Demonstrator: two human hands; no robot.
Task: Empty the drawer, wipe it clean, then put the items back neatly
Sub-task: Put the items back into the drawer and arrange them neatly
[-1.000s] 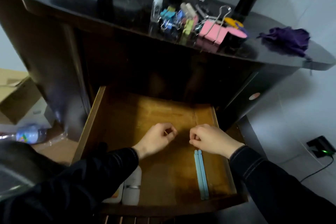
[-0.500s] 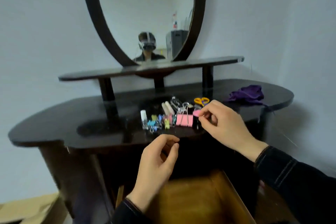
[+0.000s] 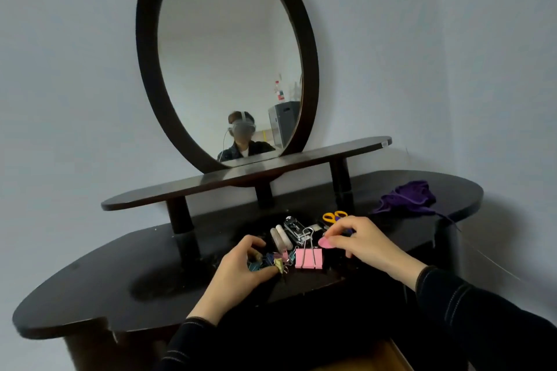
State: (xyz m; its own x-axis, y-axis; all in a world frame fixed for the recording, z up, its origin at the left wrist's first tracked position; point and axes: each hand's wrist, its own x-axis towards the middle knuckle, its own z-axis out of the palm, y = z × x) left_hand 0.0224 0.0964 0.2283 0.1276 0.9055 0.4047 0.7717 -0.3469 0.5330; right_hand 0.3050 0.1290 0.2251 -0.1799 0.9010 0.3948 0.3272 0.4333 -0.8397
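Observation:
On the dark dresser top (image 3: 90,289) lies a heap of stationery: a big pink binder clip (image 3: 308,258), several small coloured clips (image 3: 272,260), a metal stapler (image 3: 294,229), two pale erasers (image 3: 281,238) and yellow-handled scissors (image 3: 334,216). My left hand (image 3: 241,271) curls its fingers round the small coloured clips. My right hand (image 3: 361,242) pinches a flat pink oval piece (image 3: 326,242) just right of the pink clip. Only a corner of the open wooden drawer (image 3: 388,358) shows at the bottom edge.
A purple cloth (image 3: 407,197) lies crumpled at the right end of the dresser top. Behind the heap a raised shelf (image 3: 211,182) on posts carries an oval mirror (image 3: 226,54). Walls close in behind and to the right.
My view has lifted from the drawer to the dresser top. Both hands left the drawer and rose to the heap; the left now grips small clips, the right pinches the pink piece.

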